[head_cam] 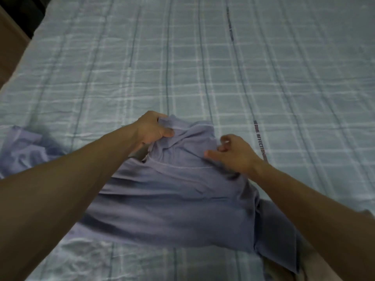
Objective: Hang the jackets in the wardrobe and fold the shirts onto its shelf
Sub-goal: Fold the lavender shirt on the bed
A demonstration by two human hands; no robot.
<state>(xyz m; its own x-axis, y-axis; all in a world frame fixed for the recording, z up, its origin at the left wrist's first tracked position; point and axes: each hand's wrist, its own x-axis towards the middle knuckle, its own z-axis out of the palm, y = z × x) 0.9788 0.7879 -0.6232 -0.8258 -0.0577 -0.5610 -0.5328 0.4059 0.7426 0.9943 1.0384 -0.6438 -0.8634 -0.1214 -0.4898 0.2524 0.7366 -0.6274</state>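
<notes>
A lavender-blue shirt [172,203] lies partly lifted over the bed, its collar end raised toward the far side. My left hand [153,128] grips the cloth at the upper left of the collar area. My right hand [233,154] pinches the cloth at the upper right, thumb and fingers closed on a fold. One sleeve [22,147] trails out flat to the left. The shirt's lower hem hangs off the bed's near edge at the right. No jacket or wardrobe is in view.
A pale blue checked bedsheet [203,67] with dark stripes and a line of printed text [258,136] covers the bed. A brown floor and dark furniture edge [12,37] show at the upper left corner.
</notes>
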